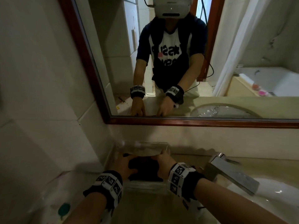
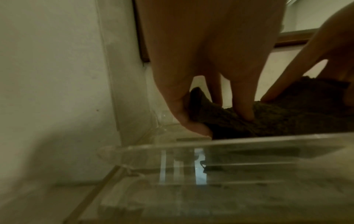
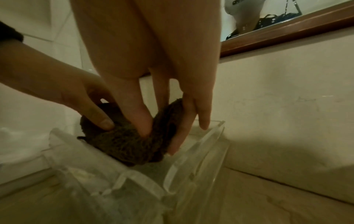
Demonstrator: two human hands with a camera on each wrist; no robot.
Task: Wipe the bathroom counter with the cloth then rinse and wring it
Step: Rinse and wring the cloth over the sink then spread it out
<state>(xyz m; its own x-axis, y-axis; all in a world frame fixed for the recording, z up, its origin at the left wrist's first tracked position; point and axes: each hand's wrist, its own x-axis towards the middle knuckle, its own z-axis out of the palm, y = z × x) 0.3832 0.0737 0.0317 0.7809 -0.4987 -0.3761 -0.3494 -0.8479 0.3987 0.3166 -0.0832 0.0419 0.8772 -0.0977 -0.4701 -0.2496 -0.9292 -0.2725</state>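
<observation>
The dark brown terry cloth (image 1: pixel 143 169) lies bunched inside the clear acrylic rectangular tray (image 1: pixel 146 185), which sits on the beige stone counter (image 1: pixel 186 157) in the corner, left of the chrome faucet (image 1: pixel 233 173). The left hand (image 1: pixel 123 165) pinches the tray-left end of the cloth between thumb and fingers; the right hand (image 1: pixel 165 160) clamps the tray-right end the same way. The cloth's long axis runs left to right between the two hands, directly under the fingertips, so lifting it clear likely means raising both ends together over the tray wall
</observation>
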